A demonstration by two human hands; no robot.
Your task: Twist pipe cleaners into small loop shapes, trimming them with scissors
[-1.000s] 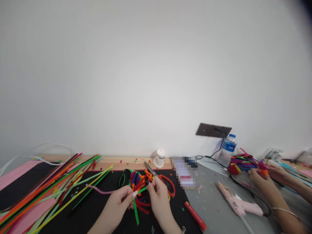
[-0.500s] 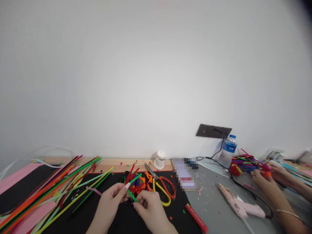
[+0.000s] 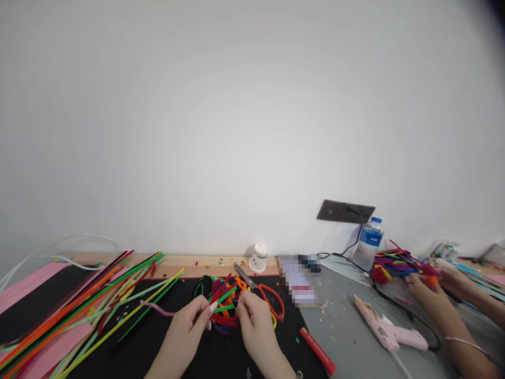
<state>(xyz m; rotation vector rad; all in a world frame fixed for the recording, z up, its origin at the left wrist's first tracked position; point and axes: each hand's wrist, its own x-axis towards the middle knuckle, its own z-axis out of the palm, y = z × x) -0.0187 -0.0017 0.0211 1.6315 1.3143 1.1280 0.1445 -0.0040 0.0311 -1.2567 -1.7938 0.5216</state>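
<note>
My left hand (image 3: 192, 323) pinches a green pipe cleaner (image 3: 224, 296) between thumb and forefinger, over the black mat. To its right, my right hand (image 3: 252, 313) has its fingers closed at the other end of the green piece, which looks bent into two strands. Behind and beneath both hands lies a heap of bent red, orange and blue pipe cleaners (image 3: 226, 318), partly hidden by my fingers. Scissors (image 3: 272, 301) with red handles lie just beyond my right hand. A curved purple piece (image 3: 158, 308) rests left of my left hand.
Long coloured pipe cleaners (image 3: 118, 295) spread across the left side. A white cup (image 3: 258, 258) stands by the wall. Rightward are a red tube (image 3: 317, 351), a pink glue gun (image 3: 389, 331), a water bottle (image 3: 369, 243) and another person's hands (image 3: 428, 295) with an orange and purple item.
My right hand has moved up and to the right, now covering part of the yellow loop by the scissors. The green piece has swung from slanting down to pointing right.
</note>
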